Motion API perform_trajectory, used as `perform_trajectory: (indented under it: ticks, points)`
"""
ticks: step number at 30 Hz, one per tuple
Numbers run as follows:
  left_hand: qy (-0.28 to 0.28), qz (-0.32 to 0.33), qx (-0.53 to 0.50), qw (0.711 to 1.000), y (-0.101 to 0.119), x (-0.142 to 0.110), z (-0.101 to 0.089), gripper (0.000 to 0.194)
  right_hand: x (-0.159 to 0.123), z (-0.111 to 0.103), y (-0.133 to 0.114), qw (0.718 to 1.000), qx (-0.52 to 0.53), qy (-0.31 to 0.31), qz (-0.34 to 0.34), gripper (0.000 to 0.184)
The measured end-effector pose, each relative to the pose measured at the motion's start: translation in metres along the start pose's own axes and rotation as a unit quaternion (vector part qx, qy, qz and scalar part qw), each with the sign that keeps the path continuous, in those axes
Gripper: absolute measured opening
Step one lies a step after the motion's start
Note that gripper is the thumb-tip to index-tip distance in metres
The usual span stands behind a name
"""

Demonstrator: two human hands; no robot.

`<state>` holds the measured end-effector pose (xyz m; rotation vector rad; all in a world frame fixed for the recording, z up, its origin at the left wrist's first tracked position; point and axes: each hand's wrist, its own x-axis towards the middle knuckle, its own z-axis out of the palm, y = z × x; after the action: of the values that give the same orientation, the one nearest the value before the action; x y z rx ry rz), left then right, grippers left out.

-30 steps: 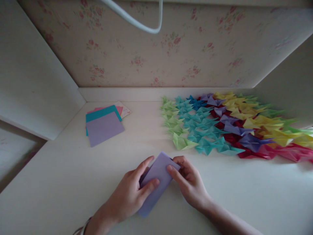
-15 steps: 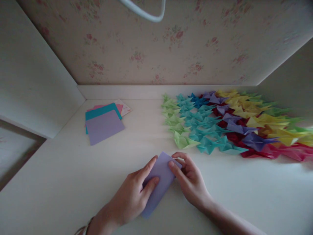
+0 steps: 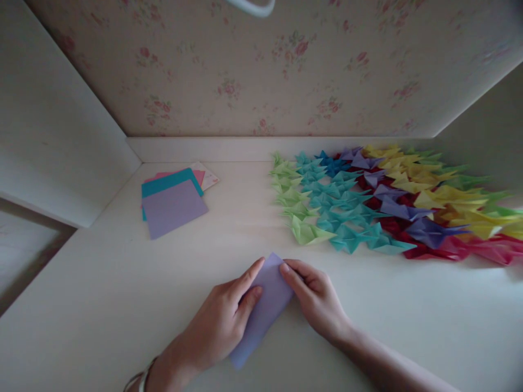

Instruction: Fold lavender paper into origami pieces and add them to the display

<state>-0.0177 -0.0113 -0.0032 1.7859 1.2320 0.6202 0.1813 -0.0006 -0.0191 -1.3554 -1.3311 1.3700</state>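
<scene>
In the head view, a mark on the white sheet [image 3: 209, 178], left of centre, is too small to read. Coloured sheets [image 3: 175, 209] overlap it; folded paper figures [image 3: 395, 207] crowd the worktop [image 3: 90, 310] at right. At lower centre, your left hand [image 3: 216, 321], fingers [image 3: 248, 276] slightly parted, clasps the lilac paper [image 3: 273, 296]; your right hand [image 3: 321, 299] pinches its right edge.

We have a white desk [image 3: 122, 288], floral wall [image 3: 196, 90] behind, white loop [image 3: 258, 9] cut off up top. Back left on the desk, we see fanned sheets [image 3: 175, 209], purple over teal over pink, near a white panel [image 3: 53, 114]. Right, we get folded figures [image 3: 400, 208] in rows, many colors, some touching.
</scene>
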Motion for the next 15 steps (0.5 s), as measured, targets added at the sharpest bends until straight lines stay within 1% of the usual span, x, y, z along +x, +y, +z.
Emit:
perform_trajectory:
  ticks: [8, 13, 15]
  points:
    - [-0.016, -0.010, 0.003, 1.000, -0.0008, -0.0017, -0.0002, 0.047, 0.0020, 0.0008, -0.0047, 0.999, 0.026, -0.003, 0.018, 0.041]
    - [-0.002, -0.027, 0.005, 1.000, -0.0017, -0.0002, -0.0002, 0.044, 0.0032, 0.0007, -0.0054, 0.998, 0.062, 0.009, 0.026, 0.043]
    - [0.004, -0.033, -0.001, 0.999, -0.0025, -0.0002, -0.0003, 0.047, 0.0037, 0.0005, -0.0046, 0.997, 0.067, 0.021, 0.028, 0.044]
